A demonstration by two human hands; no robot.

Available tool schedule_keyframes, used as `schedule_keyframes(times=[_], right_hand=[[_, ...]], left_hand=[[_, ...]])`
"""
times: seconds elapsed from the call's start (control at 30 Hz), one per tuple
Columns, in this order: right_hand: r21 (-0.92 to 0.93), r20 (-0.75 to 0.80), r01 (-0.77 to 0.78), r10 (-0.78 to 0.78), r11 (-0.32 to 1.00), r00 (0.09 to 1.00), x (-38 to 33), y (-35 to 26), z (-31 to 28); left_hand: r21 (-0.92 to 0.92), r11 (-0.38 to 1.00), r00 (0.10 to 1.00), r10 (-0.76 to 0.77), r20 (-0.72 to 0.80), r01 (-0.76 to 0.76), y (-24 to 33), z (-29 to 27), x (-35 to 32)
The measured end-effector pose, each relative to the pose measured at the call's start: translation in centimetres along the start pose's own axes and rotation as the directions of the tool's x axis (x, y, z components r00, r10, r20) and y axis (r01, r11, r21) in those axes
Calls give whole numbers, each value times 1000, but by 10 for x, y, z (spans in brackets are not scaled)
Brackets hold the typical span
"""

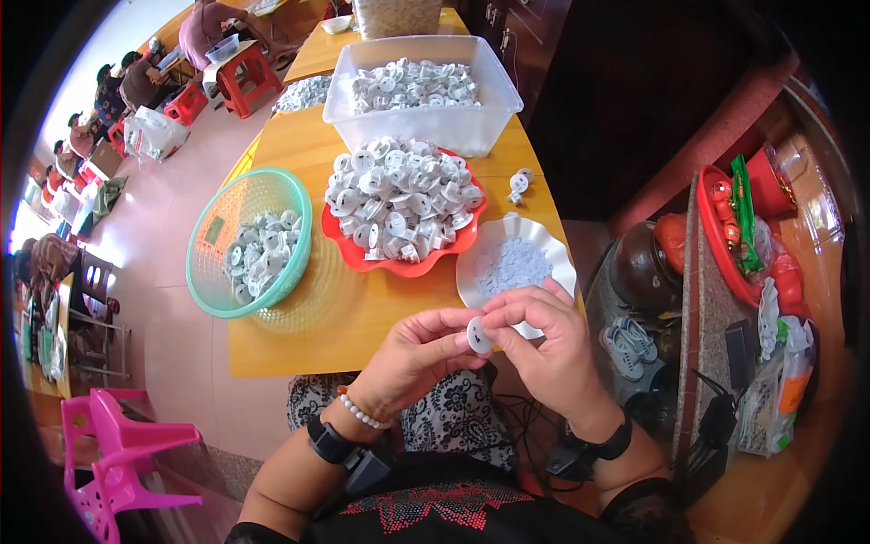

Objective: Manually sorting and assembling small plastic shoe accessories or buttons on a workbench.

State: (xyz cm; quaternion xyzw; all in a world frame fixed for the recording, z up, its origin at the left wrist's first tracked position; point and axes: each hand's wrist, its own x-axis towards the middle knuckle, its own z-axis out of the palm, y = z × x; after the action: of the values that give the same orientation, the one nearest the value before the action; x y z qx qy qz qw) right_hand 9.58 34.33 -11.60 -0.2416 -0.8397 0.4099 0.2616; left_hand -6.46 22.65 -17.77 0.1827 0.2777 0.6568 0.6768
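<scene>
My left hand (419,349) and my right hand (544,340) meet over my lap and together pinch one small round white plastic part (478,335) between their fingertips. Just beyond them, on the yellow wooden table (299,326), stands a white scalloped dish (553,249) with small pale blue pieces. A red plate (349,245) is heaped with several white round parts. Left of it a green mesh basket (204,263) holds more of them. A clear plastic tub (343,86) farther back is also full of white parts.
Two loose white parts (518,184) lie on the table by the red plate. A pink plastic chair (118,453) stands at lower left. On the right are a red tray (720,245) with small items, a dark jar (639,267) and shoes (625,340). People sit far back left.
</scene>
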Motion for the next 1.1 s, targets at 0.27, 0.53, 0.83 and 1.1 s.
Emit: schedule_keyframes(times=[0.27,0.53,0.83,1.1], right_hand=[[3,51,0,0,1000,999,-4,1,-4],[47,98,-34,29,998,995,-1,-3,-8],[-113,13,176,-176,978,984,0,0,-3],[-176,-15,262,-269,949,963,-2,0,6]], left_hand=[[-14,1000,1000,2,-26,-3,1,3,-1],[-23,1000,1000,9,-24,-10,1,2,-3],[-26,1000,1000,9,-22,-10,4,4,-4],[-37,999,999,12,-41,-14,4,4,-7]])
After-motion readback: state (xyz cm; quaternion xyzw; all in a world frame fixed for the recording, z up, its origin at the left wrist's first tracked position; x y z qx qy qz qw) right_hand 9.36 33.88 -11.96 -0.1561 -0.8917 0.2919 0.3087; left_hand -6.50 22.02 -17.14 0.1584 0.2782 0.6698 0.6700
